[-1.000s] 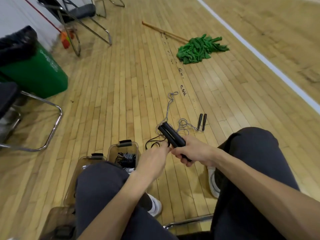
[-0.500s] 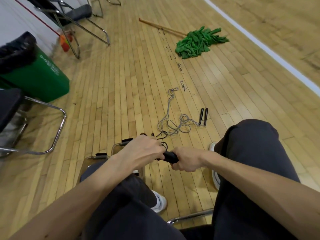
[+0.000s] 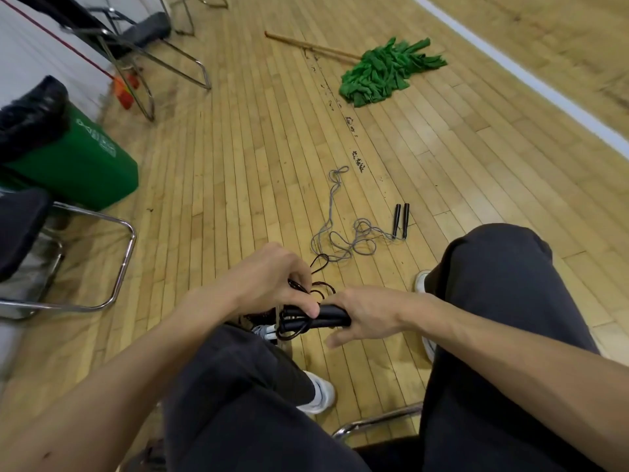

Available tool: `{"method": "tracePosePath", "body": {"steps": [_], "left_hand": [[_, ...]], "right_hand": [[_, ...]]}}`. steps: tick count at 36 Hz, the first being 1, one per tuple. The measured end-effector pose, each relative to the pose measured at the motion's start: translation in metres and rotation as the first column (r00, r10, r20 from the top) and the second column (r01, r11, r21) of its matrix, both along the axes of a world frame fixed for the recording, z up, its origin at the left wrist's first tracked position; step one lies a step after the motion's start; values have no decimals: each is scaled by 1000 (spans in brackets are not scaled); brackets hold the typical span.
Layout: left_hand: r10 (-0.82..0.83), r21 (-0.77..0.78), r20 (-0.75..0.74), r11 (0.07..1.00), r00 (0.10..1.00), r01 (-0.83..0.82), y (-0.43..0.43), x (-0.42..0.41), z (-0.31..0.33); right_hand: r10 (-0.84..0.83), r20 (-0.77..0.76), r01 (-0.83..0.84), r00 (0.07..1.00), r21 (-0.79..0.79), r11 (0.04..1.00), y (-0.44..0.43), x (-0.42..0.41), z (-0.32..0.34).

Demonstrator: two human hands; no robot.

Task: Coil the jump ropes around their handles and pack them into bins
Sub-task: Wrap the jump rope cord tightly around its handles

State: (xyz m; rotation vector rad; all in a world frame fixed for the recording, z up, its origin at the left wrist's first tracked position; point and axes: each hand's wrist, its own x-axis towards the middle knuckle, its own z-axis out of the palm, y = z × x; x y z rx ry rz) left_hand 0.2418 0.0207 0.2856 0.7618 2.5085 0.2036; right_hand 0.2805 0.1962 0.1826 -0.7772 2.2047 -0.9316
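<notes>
1. Lying level between the knees, the black handles (image 3: 328, 316) are gripped as a pair at their right end by the right hand (image 3: 369, 315). Its fingers are curled round them, and one finger is seen sticking out underneath.
2. The black cord (image 3: 294, 330) is looped round the left end of the handles. More loose loops are seen past the knuckles, hanging above the floor (image 3: 238, 199).
3. The cord is pinched by the left hand (image 3: 272, 281), fingers bent, with the thumb pressed onto the handles' left end.
4. Just under the left hand a sliver of a bin (image 3: 278, 313) can be made out, with something white in it. The rest is hidden by the left knee (image 3: 238, 386).
5. A grey jump rope (image 3: 335, 233) is spread uncoiled on the boards just ahead of the hands. Its two handles (image 3: 401, 219) are laid side by side near the right knee (image 3: 493, 301).
6. Bare boards are left between that rope and the green mop (image 3: 384, 73), which is lying well apart with its stick (image 3: 306, 46) pointing left.
7. The right side is bounded by a white line (image 3: 527, 80) painted across the floor.
8. The left side is hemmed in by a chrome chair frame (image 3: 119, 267) and a green trash can (image 3: 75, 165) lined with a black bag. Another chair (image 3: 146, 46) is set farther off by the wall.
9. At the near edge a white shoe (image 3: 320, 393) is planted between the knees, beside a chrome seat rail (image 3: 374, 420).
</notes>
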Motion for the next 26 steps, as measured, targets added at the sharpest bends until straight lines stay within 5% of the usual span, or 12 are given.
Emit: {"method": "tracePosePath", "body": {"steps": [15, 26], "left_hand": [[122, 205, 111, 968, 986, -143, 2, 1, 6], [273, 455, 414, 765, 869, -457, -6, -3, 1]], "right_hand": [[-138, -25, 134, 990, -106, 985, 8, 7, 11], [-222, 29, 221, 975, -282, 933, 12, 9, 26]]}}
